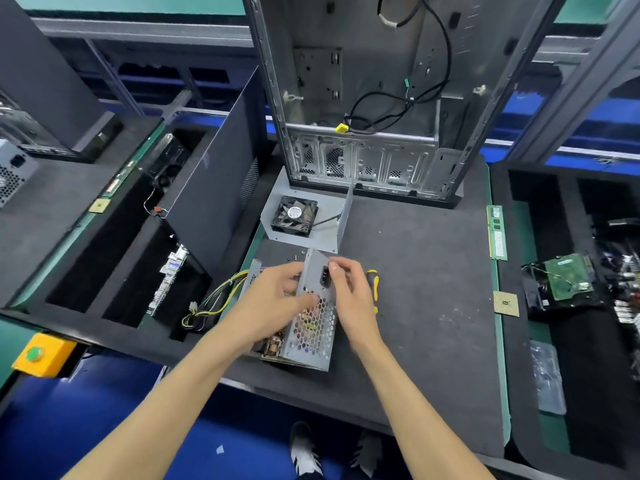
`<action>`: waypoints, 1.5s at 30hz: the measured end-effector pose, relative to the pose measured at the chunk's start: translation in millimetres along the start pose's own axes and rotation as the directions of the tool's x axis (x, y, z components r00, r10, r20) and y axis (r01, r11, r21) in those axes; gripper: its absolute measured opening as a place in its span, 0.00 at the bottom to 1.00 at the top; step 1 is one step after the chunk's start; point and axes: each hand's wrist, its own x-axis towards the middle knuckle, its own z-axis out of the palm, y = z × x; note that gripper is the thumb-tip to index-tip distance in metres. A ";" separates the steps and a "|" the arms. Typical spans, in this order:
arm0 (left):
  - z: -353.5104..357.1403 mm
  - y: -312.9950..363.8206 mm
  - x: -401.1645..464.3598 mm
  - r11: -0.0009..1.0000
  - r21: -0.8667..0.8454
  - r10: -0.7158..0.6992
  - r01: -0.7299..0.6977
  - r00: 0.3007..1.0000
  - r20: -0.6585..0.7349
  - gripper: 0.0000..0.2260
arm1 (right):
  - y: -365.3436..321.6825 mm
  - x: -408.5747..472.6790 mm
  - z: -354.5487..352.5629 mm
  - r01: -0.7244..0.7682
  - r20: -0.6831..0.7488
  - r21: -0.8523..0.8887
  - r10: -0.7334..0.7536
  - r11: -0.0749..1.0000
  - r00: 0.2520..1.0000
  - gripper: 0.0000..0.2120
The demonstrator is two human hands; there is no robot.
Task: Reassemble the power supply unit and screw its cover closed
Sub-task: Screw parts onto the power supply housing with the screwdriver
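In the head view, the power supply unit sits at the lower centre of the frame on the dark work mat, its perforated metal wall facing up and to the right, its innards showing at the lower left corner where a coil and board peek out. A bundle of yellow and black wires trails from it toward the left edge of the mat. The left hand lies over the open side of the unit, fingers curled around the top edge of the wall and thumb pressed near the honeycomb holes. The right hand meets it from the right, fingers loosely bent and pinched at the upper edge of the casing by the black power socket; whether it holds a screw there I cannot tell, as the fingertips hide the spot. Just behind the right hand lies a screwdriver with a yellow and dark handle, resting on the mat, not gripped.

Above the unit, at centre frame, the cover lies apart with its fan facing up, touching the foot of the empty computer case. A few small screws seem to lie on the mat between cover and unit.

By my judgement the step in hand is seating the board and body; the cover is not yet on. The next move calls for bringing the cover over, aligning its holes, then taking up the screwdriver.
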 end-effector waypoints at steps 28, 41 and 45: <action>-44.9 -35.5 8.1 0.903 -0.399 -0.110 0.158 0.984 0.140 0.12 | -41.7 -0.4 33.7 -0.103 0.002 0.050 0.103 0.993 0.995 0.09; -45.0 -32.1 5.4 0.950 -0.301 -0.104 0.086 0.994 -0.045 0.15 | -51.1 0.3 22.7 -0.040 -0.106 -0.032 0.037 0.999 0.994 0.11; -49.8 -35.0 8.8 0.987 -0.152 -0.084 0.054 0.976 -0.200 0.19 | -56.0 -2.7 15.5 0.013 -0.154 -0.075 -0.025 0.997 0.988 0.11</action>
